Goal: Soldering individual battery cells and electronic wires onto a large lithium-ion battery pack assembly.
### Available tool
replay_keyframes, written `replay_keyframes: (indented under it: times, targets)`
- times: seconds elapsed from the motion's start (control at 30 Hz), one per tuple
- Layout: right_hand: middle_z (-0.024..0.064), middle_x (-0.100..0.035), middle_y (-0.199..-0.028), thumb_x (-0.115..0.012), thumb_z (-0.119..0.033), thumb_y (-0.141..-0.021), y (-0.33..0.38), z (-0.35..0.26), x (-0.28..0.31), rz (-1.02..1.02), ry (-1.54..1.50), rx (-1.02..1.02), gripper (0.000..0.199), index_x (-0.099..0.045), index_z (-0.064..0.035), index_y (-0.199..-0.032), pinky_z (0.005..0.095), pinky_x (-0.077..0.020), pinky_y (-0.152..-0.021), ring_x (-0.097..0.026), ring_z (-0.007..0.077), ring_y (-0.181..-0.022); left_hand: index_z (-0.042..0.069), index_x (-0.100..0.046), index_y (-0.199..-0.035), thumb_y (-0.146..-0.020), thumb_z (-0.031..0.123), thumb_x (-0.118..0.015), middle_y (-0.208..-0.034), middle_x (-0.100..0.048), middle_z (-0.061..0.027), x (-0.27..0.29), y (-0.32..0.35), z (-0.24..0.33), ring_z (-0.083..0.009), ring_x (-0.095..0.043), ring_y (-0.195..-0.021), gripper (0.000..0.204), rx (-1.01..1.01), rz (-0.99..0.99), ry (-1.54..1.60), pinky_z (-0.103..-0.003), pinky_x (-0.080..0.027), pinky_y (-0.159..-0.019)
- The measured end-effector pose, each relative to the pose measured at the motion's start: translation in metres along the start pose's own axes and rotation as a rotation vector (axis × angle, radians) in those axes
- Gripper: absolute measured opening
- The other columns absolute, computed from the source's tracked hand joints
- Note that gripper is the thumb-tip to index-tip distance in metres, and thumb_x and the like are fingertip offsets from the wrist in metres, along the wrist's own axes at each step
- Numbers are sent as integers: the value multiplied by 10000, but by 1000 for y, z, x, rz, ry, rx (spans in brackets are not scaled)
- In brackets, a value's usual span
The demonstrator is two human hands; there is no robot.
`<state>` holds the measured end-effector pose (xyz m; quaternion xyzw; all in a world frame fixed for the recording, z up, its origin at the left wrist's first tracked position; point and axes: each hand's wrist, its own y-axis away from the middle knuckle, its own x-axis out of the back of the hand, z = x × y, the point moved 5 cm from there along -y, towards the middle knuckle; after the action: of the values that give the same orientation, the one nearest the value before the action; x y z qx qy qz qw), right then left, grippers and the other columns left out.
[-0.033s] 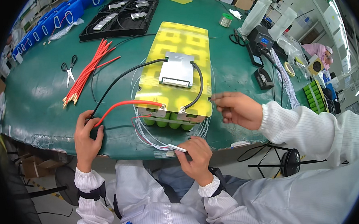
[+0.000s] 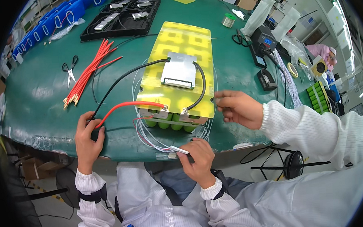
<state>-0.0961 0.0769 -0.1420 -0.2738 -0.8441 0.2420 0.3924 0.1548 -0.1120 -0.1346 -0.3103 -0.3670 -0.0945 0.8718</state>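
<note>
Blue bins [image 2: 45, 26] line the far left of the green bench [image 2: 39, 101]. Scissors [image 2: 70, 72] lie with blades slightly apart, beside a bundle of red leads [image 2: 88, 71]. Nearer the front edge, the left hand [image 2: 88, 140] has its fingers closed on the free end of the red cable [image 2: 127, 104]; the black cable [image 2: 123, 79] runs into the same fingers. Behind, a black tray [image 2: 120, 32] carries silver modules.

The battery pack [image 2: 174, 96] lies mid-bench near the front edge, yellow sheet uppermost, green cells showing at its near end. A silver module [image 2: 181, 67] sits on the sheet; a short black cable [image 2: 204, 81] links it to a near-end terminal.

In front of the pack, the right hand [image 2: 198, 158] pinches a white connector [image 2: 178, 149] trailing thin wires. A co-worker's hand [image 2: 239, 109] is at the pack's right edge, fingers bent; contact cannot be determined. Further right stands a soldering station [image 2: 264, 39].
</note>
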Motion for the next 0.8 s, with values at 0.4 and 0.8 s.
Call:
replay_keyframes:
  times: [0.4,0.8]
  targets:
    - [66,-649,-745,-747,-79,-754,1,5,0,-8,15,-3,98,-670,-72,-814,410,-514,-821,-637,254,-732,-17,-667,-949,-755,0,-692,-1163,-596,-161,-2,-2,-1,-336,-628,-992,196,-3,-11,-7,-395,-511,-837]
    - [51,-660,-761,-748,-70,-754,1,3,1,1,7,16,109,-664,-64,-823,416,-512,-830,-636,242,-733,-24,-659,-958,-770,-15,-680,-1135,-603,-157,-1,-2,1,-333,-628,-978,189,-8,-10,-13,-382,-504,-857]
